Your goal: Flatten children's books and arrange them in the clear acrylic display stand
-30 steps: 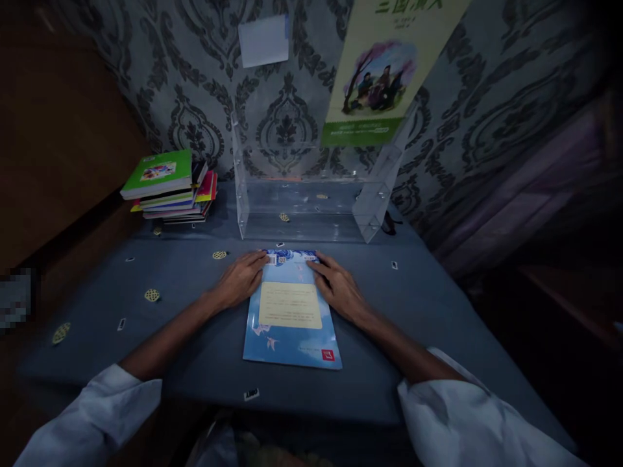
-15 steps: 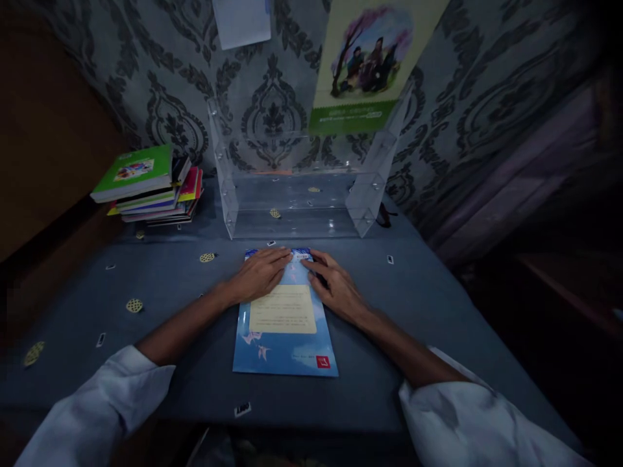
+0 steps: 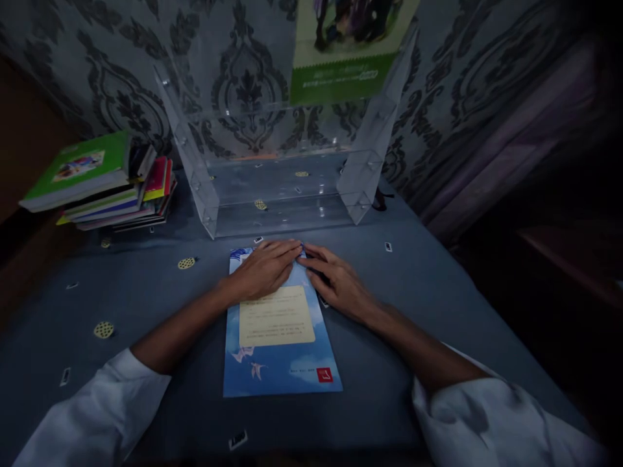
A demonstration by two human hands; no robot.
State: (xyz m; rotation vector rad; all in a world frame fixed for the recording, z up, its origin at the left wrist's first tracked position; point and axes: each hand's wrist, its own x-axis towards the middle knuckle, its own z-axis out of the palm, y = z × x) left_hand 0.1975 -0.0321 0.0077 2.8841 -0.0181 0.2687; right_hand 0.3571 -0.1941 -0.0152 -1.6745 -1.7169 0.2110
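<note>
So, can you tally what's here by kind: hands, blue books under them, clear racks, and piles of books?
Hands: 2, the left hand and the right hand
Blue softcover book: 1
Clear plastic rack: 1
Pile of books: 1, counted as a whole
Total: 5

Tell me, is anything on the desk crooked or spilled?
The book stack at the left looks messy: its edges don't line up, and the green book on top sticks out leftward. I can't see any spill. The blue book lies flat, with no damage showing.
</note>
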